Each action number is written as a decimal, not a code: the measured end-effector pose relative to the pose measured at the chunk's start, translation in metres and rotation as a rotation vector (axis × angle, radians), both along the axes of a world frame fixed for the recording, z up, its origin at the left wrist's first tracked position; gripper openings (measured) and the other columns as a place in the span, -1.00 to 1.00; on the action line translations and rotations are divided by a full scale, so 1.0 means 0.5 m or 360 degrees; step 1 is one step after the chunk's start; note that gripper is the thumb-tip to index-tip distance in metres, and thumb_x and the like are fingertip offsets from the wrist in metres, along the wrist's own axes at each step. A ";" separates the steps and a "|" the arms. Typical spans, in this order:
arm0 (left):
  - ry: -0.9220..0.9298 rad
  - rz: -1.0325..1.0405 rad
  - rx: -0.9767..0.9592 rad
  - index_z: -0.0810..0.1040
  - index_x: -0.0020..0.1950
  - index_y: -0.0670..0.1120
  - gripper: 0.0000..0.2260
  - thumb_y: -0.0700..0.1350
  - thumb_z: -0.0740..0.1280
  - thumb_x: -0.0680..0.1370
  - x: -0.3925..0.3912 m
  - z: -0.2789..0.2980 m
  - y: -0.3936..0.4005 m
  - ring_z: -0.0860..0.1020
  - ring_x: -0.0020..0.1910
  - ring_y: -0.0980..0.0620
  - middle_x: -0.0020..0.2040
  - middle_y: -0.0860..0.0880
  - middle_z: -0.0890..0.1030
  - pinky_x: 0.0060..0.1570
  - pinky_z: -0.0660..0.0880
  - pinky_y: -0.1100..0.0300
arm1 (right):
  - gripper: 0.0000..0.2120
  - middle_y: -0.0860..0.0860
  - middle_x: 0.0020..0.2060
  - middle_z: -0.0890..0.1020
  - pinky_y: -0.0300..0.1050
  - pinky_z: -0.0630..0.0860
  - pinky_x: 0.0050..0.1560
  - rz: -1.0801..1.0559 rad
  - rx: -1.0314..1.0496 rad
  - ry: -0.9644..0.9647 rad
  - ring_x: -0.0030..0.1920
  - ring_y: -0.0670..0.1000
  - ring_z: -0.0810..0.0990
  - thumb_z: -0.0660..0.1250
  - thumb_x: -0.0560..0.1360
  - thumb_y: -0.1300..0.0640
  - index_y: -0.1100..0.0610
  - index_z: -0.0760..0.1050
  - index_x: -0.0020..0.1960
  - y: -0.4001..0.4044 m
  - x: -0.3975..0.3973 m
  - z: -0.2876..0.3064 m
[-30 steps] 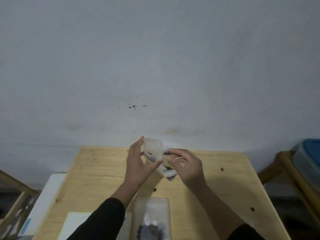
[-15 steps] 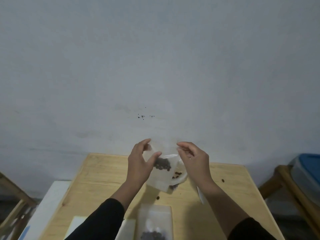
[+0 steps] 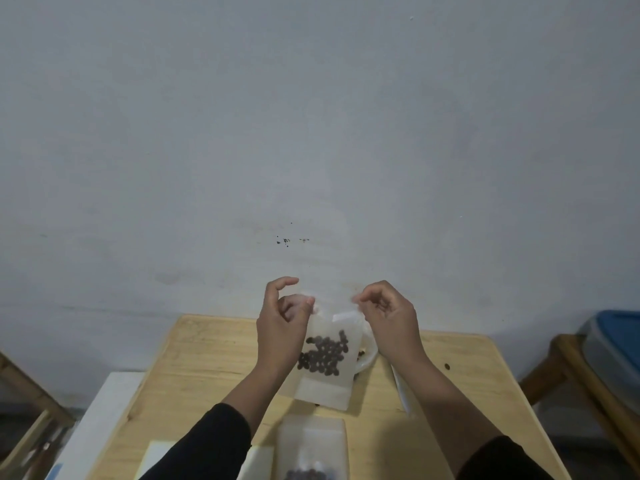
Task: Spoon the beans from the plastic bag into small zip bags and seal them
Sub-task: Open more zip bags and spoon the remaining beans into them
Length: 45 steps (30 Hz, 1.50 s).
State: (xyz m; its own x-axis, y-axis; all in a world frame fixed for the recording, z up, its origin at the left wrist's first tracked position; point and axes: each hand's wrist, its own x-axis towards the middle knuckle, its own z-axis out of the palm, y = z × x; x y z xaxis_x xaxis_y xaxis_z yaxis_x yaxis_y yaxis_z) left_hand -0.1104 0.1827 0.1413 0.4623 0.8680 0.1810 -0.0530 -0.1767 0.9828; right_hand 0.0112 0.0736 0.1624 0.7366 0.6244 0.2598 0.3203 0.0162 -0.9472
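Observation:
A small frosted zip bag (image 3: 325,382) holding several dark beans (image 3: 323,355) hangs upright above the wooden table (image 3: 194,375). My left hand (image 3: 282,332) pinches its top left corner and my right hand (image 3: 389,323) pinches its top right corner. Behind the bag, the plastic bag (image 3: 367,356) with a few beans lies on the table, mostly hidden. A white spoon (image 3: 401,393) lies on the table under my right forearm. Another zip bag (image 3: 311,448) with beans lies flat at the near edge.
A loose bean (image 3: 447,366) lies on the table at the right. White sheets (image 3: 162,462) lie at the near left. A white board (image 3: 100,420) stands left of the table, a wooden stool with a blue-lidded box (image 3: 613,344) at the right. A grey wall (image 3: 311,133) rises behind.
Both hands lifted the small zip bag upright and moved apart to its top corners. The spoon left my right hand and now lies on the table. The view tilted down slightly.

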 end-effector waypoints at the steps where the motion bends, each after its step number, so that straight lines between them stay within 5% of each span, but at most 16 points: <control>1: 0.0001 0.0011 0.0027 0.44 0.03 0.18 -0.79 -0.13 0.35 0.53 0.001 0.000 -0.003 0.60 -0.23 0.07 -0.25 0.02 0.65 -0.06 0.50 0.15 | -0.87 -0.06 -0.22 0.66 -0.31 0.53 -0.09 0.0028 -0.0013 0.0015 -0.15 -0.12 0.61 0.33 0.47 0.31 0.12 0.57 -0.18 -0.001 0.000 0.001; 14: 0.0073 -0.0256 -0.0049 0.64 -0.13 0.07 -0.81 -0.21 0.34 0.53 0.000 0.010 0.012 0.60 -0.19 0.13 -0.16 0.12 0.66 -0.12 0.54 0.16 | -0.93 -0.04 -0.20 0.69 -0.18 0.57 -0.07 0.0051 -0.0084 0.0101 -0.13 0.01 0.63 0.44 0.42 0.18 0.03 0.66 -0.17 -0.006 0.011 0.003; 29: 0.0165 -0.0137 0.0123 0.64 -0.15 0.08 -0.84 -0.18 0.37 0.52 0.011 0.002 0.005 0.61 -0.19 0.10 -0.24 0.11 0.66 -0.11 0.53 0.21 | -0.89 -0.15 -0.24 0.68 -0.36 0.50 -0.14 0.0028 -0.0076 0.0162 -0.17 -0.16 0.60 0.45 0.41 0.20 -0.01 0.64 -0.20 0.004 0.017 -0.014; 34: 0.0225 -0.0215 0.0152 0.62 -0.17 0.10 -0.91 -0.11 0.45 0.45 0.015 0.008 -0.005 0.59 -0.21 0.19 -0.20 0.16 0.66 -0.19 0.47 0.39 | -0.95 -0.17 -0.22 0.68 -0.39 0.46 -0.07 0.0090 -0.0141 0.0172 -0.15 -0.24 0.59 0.47 0.39 0.16 0.03 0.65 -0.17 0.007 0.007 -0.018; 41: 0.0280 -0.0224 0.0180 0.58 -0.21 0.06 -0.90 -0.13 0.45 0.45 0.016 0.005 -0.013 0.49 -0.38 0.30 -0.30 0.22 0.61 -0.33 0.35 0.46 | -0.93 -0.10 -0.25 0.68 -0.42 0.45 -0.15 0.0032 -0.0157 0.0142 -0.13 -0.15 0.61 0.48 0.37 0.19 0.06 0.63 -0.25 0.018 -0.004 -0.032; 45: 0.0237 -0.0174 0.0134 0.58 -0.18 0.02 -0.92 -0.13 0.43 0.46 0.017 0.002 -0.016 0.44 -0.43 0.32 -0.32 0.20 0.58 -0.36 0.32 0.48 | -0.95 -0.14 -0.18 0.68 -0.34 0.44 -0.02 0.0085 -0.0159 0.0171 -0.08 -0.22 0.60 0.45 0.40 0.16 0.04 0.63 -0.15 0.019 -0.007 -0.034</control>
State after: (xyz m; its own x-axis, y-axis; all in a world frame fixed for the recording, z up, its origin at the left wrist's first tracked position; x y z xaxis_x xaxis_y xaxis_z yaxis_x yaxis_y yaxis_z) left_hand -0.1021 0.1748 0.1424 0.5799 0.7960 0.1734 0.0687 -0.2598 0.9632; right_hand 0.0078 0.0830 0.1454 0.7217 0.6824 0.1160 0.2183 -0.0654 -0.9737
